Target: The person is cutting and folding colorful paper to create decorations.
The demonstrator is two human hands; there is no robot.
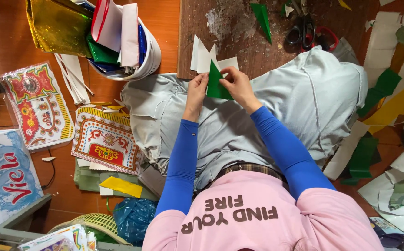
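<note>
Both my hands meet over my lap on a green paper triangle (pixel 216 84). My left hand (pixel 196 90) pinches its left edge. My right hand (pixel 238 86) grips its right side from above. Just beyond the hands, several white paper pieces (pixel 204 58) lie at the near edge of a dark wooden board (pixel 239 42). Another green paper triangle (pixel 262 18) rests farther out on that board. Black-handled scissors (pixel 304 29) lie at the board's far right.
A white bucket (pixel 148 58) stuffed with gold, green and white sheets stands at the upper left. Ornate red-and-yellow printed sheets (pixel 104 142) lie on the floor to my left. Green, yellow and white paper scraps (pixel 388 107) litter the floor on the right.
</note>
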